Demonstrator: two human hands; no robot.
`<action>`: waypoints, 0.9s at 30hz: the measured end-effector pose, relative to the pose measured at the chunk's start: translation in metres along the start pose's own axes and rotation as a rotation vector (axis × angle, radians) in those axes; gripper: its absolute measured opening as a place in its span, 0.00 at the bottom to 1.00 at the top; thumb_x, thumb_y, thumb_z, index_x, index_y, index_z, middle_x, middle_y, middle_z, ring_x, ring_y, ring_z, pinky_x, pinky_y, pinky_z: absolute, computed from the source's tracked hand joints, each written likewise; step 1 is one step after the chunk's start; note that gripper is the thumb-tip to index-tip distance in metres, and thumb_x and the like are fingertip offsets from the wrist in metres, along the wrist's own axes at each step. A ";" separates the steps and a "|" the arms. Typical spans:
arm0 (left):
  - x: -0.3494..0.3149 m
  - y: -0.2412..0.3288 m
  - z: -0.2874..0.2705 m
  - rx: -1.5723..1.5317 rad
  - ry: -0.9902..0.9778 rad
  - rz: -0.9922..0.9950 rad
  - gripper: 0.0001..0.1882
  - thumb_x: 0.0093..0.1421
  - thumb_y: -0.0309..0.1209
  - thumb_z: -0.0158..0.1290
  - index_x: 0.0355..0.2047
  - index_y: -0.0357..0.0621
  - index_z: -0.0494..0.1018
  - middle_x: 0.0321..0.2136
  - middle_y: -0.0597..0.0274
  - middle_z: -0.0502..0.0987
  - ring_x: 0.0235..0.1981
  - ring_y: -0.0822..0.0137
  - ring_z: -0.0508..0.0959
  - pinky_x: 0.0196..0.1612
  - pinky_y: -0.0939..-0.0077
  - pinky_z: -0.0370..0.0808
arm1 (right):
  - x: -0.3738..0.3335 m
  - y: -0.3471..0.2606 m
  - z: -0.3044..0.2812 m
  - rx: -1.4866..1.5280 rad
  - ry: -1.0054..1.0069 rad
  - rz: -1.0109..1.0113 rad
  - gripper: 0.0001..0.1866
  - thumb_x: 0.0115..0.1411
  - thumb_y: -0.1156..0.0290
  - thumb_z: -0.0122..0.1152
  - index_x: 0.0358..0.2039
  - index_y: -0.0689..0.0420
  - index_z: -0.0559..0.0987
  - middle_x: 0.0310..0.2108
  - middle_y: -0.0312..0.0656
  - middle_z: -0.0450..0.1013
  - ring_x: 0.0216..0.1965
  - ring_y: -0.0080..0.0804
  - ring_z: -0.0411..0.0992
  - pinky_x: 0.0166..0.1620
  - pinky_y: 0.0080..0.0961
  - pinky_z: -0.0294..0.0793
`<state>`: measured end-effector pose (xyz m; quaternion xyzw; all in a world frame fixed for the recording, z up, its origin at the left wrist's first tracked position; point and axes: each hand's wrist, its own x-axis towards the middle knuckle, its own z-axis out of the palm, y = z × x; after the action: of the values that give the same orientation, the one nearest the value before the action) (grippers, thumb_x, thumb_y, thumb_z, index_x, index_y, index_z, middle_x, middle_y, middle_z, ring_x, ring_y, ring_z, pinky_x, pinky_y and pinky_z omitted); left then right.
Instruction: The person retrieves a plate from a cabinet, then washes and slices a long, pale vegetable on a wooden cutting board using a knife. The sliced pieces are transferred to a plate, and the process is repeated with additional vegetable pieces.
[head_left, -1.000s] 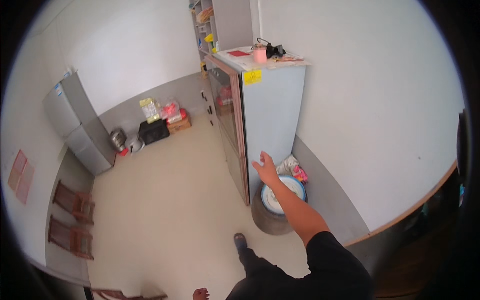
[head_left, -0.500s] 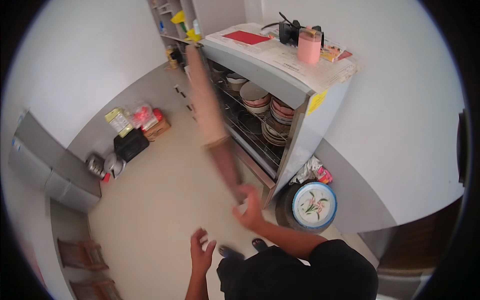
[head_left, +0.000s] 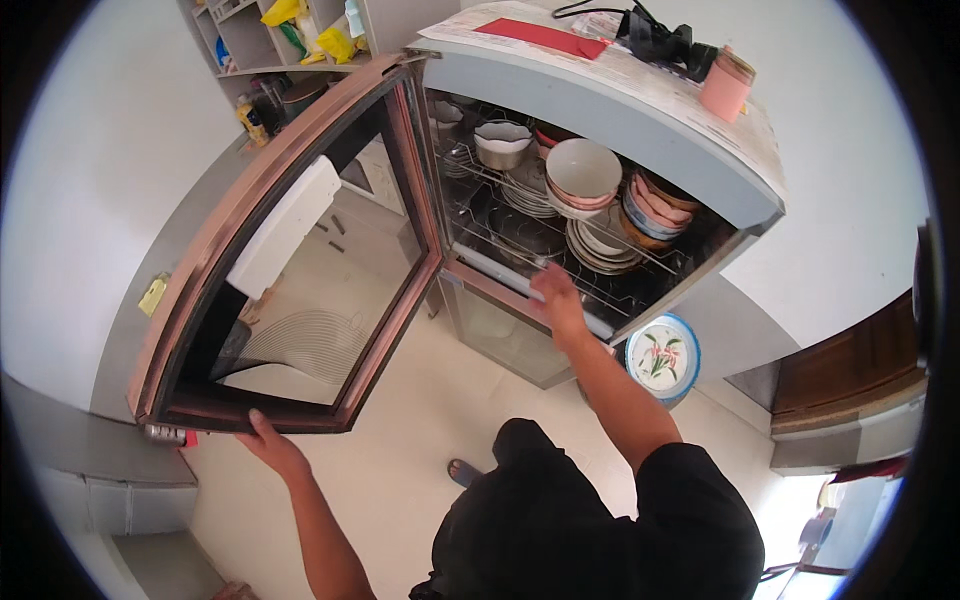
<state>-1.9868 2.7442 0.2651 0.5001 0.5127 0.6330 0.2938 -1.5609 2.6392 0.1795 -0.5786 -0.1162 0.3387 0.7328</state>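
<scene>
A cabinet door (head_left: 420, 170) with a brown frame and a glass pane stands swung wide on the left of a grey dish cabinet (head_left: 600, 85). My left hand (head_left: 277, 450) grips its free edge, thumb on the near side and some fingers hidden behind. At the cabinet's mouth is my right hand (head_left: 556, 300), slightly blurred, fingers stretched toward the lower wire rack (head_left: 485, 240) and nothing seen in them. Inside, white bowls (head_left: 583, 170) sit stacked beside pink and blue-edged bowls (head_left: 655, 205), with stacked plates (head_left: 600, 245) below.
On the cabinet top are a red paper (head_left: 540, 38), a black corded object (head_left: 660, 42) and a pink jar (head_left: 727, 85). A flower-painted round lid (head_left: 662, 358) lies low at the right. Shelves (head_left: 300, 40) with yellow bags stand behind the door.
The door has swung from partly open to wide open on the left. My left hand now holds its edge, while my right hand has left the door and moved to the cabinet's opening.
</scene>
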 end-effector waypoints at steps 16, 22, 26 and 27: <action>0.163 -0.076 0.028 -0.089 0.149 -0.154 0.36 0.68 0.48 0.44 0.63 0.27 0.54 0.61 0.43 0.61 0.58 0.55 0.67 0.61 0.63 0.65 | 0.268 0.014 0.018 -1.373 0.832 -0.578 0.18 0.61 0.61 0.56 0.49 0.56 0.77 0.49 0.48 0.74 0.53 0.44 0.70 0.55 0.39 0.69; 0.196 -0.087 0.045 -0.064 0.138 -0.149 0.35 0.69 0.46 0.43 0.64 0.27 0.52 0.62 0.43 0.60 0.58 0.54 0.67 0.61 0.63 0.65 | 0.262 0.007 0.009 -1.687 0.793 -0.340 0.18 0.61 0.59 0.54 0.47 0.54 0.78 0.48 0.47 0.74 0.52 0.44 0.71 0.55 0.38 0.69; 0.209 -0.084 0.056 -0.038 0.157 -0.168 0.33 0.68 0.43 0.45 0.59 0.20 0.57 0.57 0.37 0.64 0.53 0.54 0.71 0.59 0.63 0.68 | 0.250 0.009 0.018 -1.748 0.875 -0.244 0.20 0.62 0.61 0.53 0.52 0.54 0.75 0.53 0.47 0.71 0.55 0.42 0.69 0.57 0.38 0.68; 0.213 -0.089 0.053 -0.039 0.137 -0.158 0.34 0.68 0.43 0.45 0.59 0.20 0.56 0.57 0.37 0.64 0.53 0.54 0.71 0.59 0.63 0.68 | 0.249 0.008 0.024 -1.625 0.875 -0.243 0.21 0.62 0.61 0.53 0.53 0.55 0.74 0.54 0.46 0.71 0.55 0.42 0.69 0.57 0.38 0.67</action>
<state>-2.0191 2.9784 0.2506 0.4078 0.5571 0.6504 0.3168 -1.3919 2.8157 0.1239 -0.9742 -0.0909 -0.1737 0.1117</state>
